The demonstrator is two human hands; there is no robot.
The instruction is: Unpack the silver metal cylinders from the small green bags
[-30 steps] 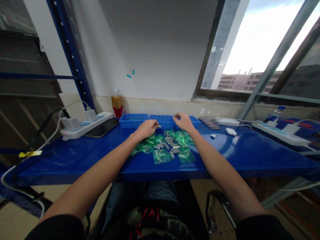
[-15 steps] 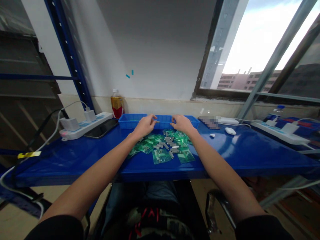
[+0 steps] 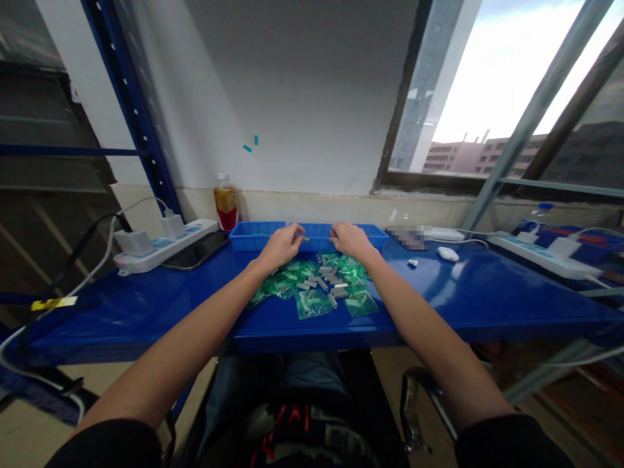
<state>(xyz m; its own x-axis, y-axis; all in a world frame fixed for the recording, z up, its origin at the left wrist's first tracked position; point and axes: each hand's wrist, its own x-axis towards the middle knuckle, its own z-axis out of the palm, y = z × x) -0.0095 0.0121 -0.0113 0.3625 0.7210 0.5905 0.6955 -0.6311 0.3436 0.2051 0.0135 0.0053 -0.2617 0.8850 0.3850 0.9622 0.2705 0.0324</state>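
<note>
My left hand [image 3: 283, 244] is closed in a pinch in front of the blue bins. A tiny pale piece shows at its fingertips, too small to name. Across from it, my right hand [image 3: 351, 238] has its fingers curled together at the rim of the middle blue bin [image 3: 316, 244]; what they hold, if anything, is hidden. Below both hands lies a heap of small green plastic bags [image 3: 313, 304] with silvery metal pieces in them. Loose silvery metal cylinders [image 3: 322, 283] are scattered among the bags on the blue table [image 3: 439, 305].
A left blue bin [image 3: 253, 242] adjoins the middle one. Behind it stands a drink bottle [image 3: 227, 201]. Left are a power strip [image 3: 168, 247] and a phone [image 3: 195, 251]. A white earphone case [image 3: 448, 253] and another power strip [image 3: 541, 255] lie right.
My right hand has shifted slightly left, closer to my left hand. The whole view has moved a little; the bags and metal cylinders look the same.
</note>
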